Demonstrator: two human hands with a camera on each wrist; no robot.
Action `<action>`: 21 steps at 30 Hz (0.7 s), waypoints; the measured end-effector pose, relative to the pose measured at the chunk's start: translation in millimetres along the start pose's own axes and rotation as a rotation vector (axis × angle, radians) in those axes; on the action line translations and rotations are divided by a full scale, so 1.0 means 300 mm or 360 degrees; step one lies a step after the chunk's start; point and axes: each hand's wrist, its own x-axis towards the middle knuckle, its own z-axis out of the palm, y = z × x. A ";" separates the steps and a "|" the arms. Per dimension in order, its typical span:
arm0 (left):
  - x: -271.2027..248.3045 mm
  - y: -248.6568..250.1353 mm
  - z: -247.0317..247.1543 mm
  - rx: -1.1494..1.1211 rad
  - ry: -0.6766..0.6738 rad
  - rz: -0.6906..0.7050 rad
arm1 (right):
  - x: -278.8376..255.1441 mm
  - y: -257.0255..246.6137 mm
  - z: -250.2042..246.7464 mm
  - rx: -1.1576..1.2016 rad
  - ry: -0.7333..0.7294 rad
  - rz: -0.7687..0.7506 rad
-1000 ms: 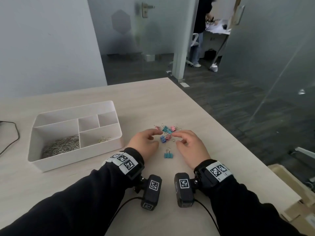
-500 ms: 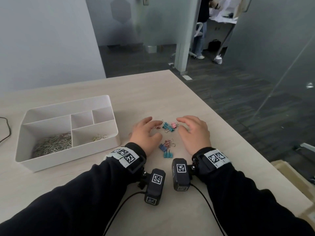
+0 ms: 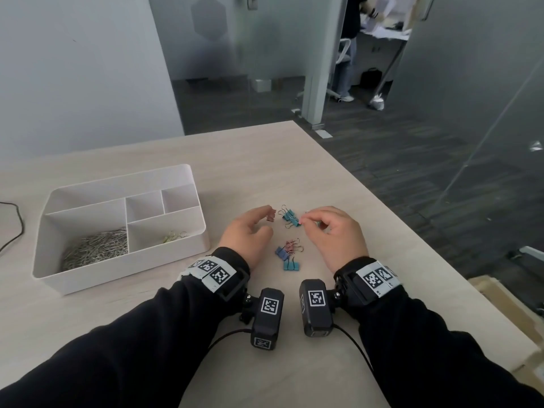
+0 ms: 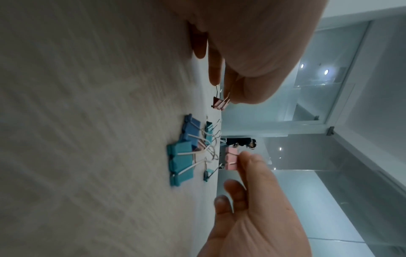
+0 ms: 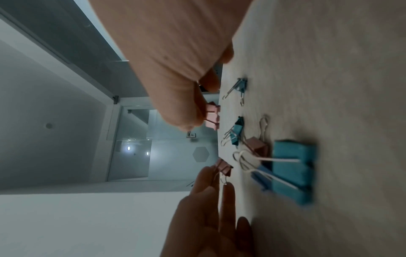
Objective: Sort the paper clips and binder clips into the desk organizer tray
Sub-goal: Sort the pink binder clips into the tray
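Note:
A white organizer tray stands on the left, with silver paper clips in its big compartment and a few yellowish clips in the front right one. My left hand pinches a dull pink binder clip by its wire handles, just above the table. My right hand pinches a lighter pink binder clip. Teal binder clips lie between the hands. Nearer me lie blue and pink clips and a teal clip.
The table's right edge runs close past my right hand, with dark floor beyond. A black cable lies at the far left. Behind glass partitions a person stands at a desk. Bare tabletop lies between the tray and the clips.
Both hands hovered with spread fingers over the far clips; now each pinches a pink clip. Earlier, the single pile was split into a far group and a near group.

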 end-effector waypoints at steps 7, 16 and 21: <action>-0.044 -0.020 -0.014 -0.0157 0.0086 -0.0004 | -0.043 -0.019 0.014 -0.0016 -0.0309 0.0169; -0.136 -0.004 -0.053 -0.0206 0.0091 -0.0061 | -0.065 -0.045 0.007 0.0195 -0.0176 0.0402; -0.168 0.002 -0.088 -0.0406 0.0094 -0.0181 | -0.106 -0.126 0.006 0.0424 -0.0019 0.0450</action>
